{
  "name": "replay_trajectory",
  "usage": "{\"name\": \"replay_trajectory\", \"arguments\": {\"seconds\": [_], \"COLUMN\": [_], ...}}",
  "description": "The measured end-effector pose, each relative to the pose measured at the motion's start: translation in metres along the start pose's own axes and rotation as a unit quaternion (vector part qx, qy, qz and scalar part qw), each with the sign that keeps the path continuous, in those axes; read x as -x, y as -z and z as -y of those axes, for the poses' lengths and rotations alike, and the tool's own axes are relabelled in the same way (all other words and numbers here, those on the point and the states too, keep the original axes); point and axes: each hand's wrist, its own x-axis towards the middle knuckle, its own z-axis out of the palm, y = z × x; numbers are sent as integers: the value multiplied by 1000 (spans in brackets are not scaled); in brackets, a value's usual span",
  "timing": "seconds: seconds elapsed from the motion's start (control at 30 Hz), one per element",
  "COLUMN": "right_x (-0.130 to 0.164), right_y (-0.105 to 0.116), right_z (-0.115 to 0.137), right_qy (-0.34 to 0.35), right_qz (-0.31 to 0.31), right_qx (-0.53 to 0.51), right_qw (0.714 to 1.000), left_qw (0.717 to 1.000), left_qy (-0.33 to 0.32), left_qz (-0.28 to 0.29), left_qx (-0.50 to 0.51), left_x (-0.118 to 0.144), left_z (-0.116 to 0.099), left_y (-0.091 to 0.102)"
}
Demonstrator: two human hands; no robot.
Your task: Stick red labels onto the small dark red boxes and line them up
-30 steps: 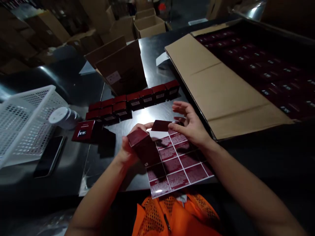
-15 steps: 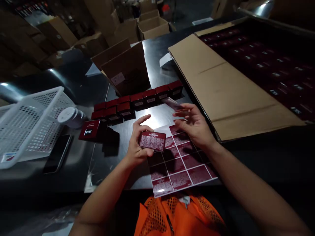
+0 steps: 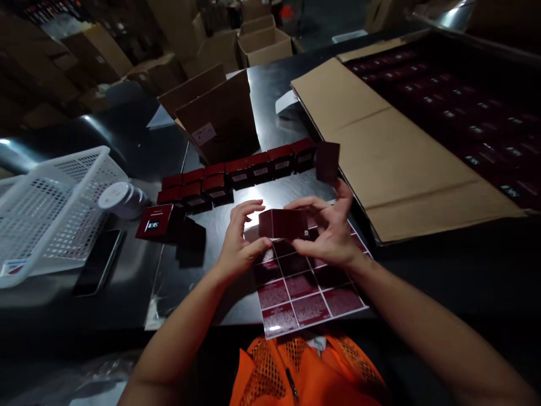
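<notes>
A small dark red box (image 3: 284, 224) is between my two hands, above a sheet of dark red labels (image 3: 306, 309) with white dividing lines. My left hand (image 3: 240, 242) is at the box's left end, thumb below and fingers above. My right hand (image 3: 332, 234) grips the right side with thumb and fingers. A flat dark red piece (image 3: 327, 162), which looks like a label, stands up at the raised fingers of my right hand. How it is held there is partly hidden.
Behind my hands stands a row of dark red boxes (image 3: 247, 166), with another box (image 3: 155, 221) lying nearer left. A white basket (image 3: 91, 192), white jar (image 3: 120, 198) and phone (image 3: 98, 264) are left. At right, a large carton (image 3: 406, 163) holds many boxes; an open carton (image 3: 217, 121) stands behind.
The printed face in my left hand has turned out of view. My right hand has come down to the box, and the flat piece at its fingers now stands upright further right.
</notes>
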Motion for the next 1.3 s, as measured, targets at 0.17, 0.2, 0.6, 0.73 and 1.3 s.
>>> {"name": "replay_trajectory", "arguments": {"seconds": [0.17,0.2,0.6,0.73,1.3], "right_x": [-4,-4,5,0,-9], "right_y": [5,5,2,16,19], "right_z": [9,11,-14,8,38], "right_qy": [74,92,231,222,-304], "right_qz": [-26,-18,61,-87,63], "right_qx": [114,128,122,160,-115], "right_qw": [990,987,963,958,943], "left_qw": [997,996,971,993,999], "left_qy": [-56,-70,-111,-12,27], "left_qz": [24,31,109,53,16], "left_qx": [-46,-48,-181,-107,9], "left_x": [-3,-2,7,6,4], "left_z": [1,0,-12,-10,-9], "left_y": [2,2,-3,-5,-8]}}
